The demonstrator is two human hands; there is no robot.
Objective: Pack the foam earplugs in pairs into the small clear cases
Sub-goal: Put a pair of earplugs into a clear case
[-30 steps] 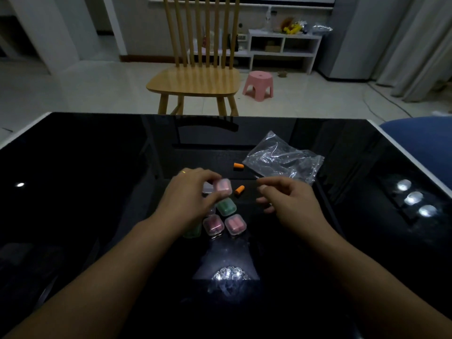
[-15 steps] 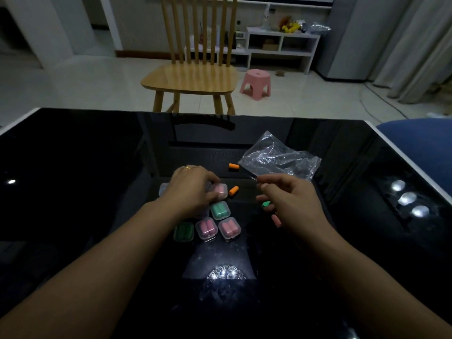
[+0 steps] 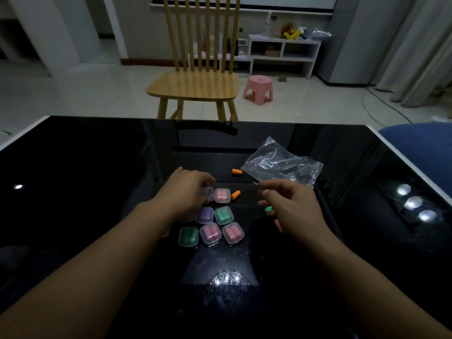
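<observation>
Worktop: glossy black, mirror-smooth, with a pale edge; it throws back ceiling lights as bright spots.
Chair: pale wood, tall slatted back, rounded seat, standing beyond the far edge of the worktop.
Stool: small, pink, moulded plastic, on the tiled floor to the right of the chair.
Plastic bag: clear, crinkled, lying flat on the worktop just past my right hand.
My left hand: palm down over the far left of the cases, fingers curled onto an empty clear case; whether I grip it or only touch it I cannot tell.
My right hand: raised above the worktop, thumb and forefinger tips close together; a green earplug and a pink earplug show from under it, and I cannot tell whether they are in my palm or on the glass.
Filled cases: small rounded squares of clear plastic, clustered between my wrists. Pink case in the far row beside the empty one; purple case and green case in the middle; dark green case, then two more pink cases nearest me.
Loose orange earplugs: soft foam, bullet-shaped. One lies near the bag's left corner; the other lies tilted just right of the far pink case.
</observation>
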